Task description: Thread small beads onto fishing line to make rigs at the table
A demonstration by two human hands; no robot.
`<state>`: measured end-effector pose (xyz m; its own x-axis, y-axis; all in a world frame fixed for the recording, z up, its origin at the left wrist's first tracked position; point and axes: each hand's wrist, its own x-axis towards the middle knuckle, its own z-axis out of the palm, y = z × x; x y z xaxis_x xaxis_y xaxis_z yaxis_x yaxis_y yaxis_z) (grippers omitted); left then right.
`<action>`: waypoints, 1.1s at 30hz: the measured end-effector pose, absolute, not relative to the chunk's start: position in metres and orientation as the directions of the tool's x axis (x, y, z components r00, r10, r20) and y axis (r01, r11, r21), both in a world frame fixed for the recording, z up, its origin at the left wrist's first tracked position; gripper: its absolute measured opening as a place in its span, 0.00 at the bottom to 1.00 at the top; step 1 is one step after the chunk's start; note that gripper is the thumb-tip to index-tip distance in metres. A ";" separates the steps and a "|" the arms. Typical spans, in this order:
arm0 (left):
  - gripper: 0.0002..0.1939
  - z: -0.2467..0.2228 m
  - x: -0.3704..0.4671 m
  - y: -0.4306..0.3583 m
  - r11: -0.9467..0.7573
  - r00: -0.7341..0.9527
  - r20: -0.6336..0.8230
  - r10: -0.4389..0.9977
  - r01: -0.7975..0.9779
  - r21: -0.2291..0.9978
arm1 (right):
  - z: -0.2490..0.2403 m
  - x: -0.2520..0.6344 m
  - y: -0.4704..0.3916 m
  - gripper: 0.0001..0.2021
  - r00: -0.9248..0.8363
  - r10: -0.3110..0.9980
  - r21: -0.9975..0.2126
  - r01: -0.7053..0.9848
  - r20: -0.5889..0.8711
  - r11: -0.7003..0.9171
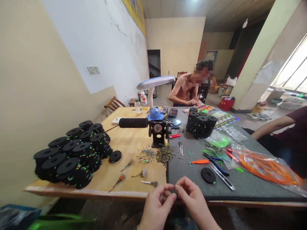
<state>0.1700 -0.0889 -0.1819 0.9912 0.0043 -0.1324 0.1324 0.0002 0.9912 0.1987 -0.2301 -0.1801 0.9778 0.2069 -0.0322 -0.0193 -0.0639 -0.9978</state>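
Note:
At the table's front edge my left hand [161, 202] and my right hand [191, 195] meet, thumbs and fingers pinched together. Whatever they hold is too small or hidden to make out. To their left lie a small brush with a white handle [146, 182] and feathery tufts, one of them an orange-and-dark tuft [118, 182]. A single black foam spool [208, 175] rests to the right of my right hand, beside a pair of metal tweezers [223, 179]. Ahead are piles of brass-coloured beads [165, 155] and small grey pieces [148, 152].
Stacked black foam spools stand left [72, 147] and back right [201, 124]. A black clamp-like device with a ribbed handle [133, 123] and a lamp [154, 83] stand mid-table. Pliers [218, 164], an orange-handled tool [200, 161] and bagged orange strands [266, 166] lie right. Two people sit nearby.

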 end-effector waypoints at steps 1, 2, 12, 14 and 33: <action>0.23 -0.184 0.171 -0.092 0.083 0.987 -0.159 0.029 0.156 0.984 | -0.181 0.197 -0.228 0.15 0.978 0.207 -0.994 0.037 0.015 -0.105; 0.24 -0.185 0.173 -0.093 0.154 0.983 -0.176 0.047 0.167 0.974 | -0.181 0.196 -0.226 0.14 0.975 0.214 -0.985 0.084 0.051 -0.148; 0.23 -0.173 0.183 -0.083 0.514 0.958 -0.285 0.027 0.231 0.826 | -0.182 0.194 -0.224 0.08 0.936 0.309 -0.867 0.292 0.171 -0.404; 0.24 -0.172 0.185 -0.081 0.530 0.952 -0.306 -0.007 0.263 0.806 | -0.181 0.195 -0.225 0.07 0.928 0.322 -0.840 0.322 0.188 -0.438; 0.20 -0.171 0.189 -0.062 0.535 0.926 -0.364 0.104 0.256 0.805 | -0.177 0.220 -0.263 0.06 0.845 0.453 -0.583 0.528 0.285 -0.618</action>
<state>0.1895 -0.0622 -0.1709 0.9258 0.1040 -0.3635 0.2562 0.5347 0.8053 0.2201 -0.2634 -0.1769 0.8448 0.4527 0.2852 0.5278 -0.6177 -0.5829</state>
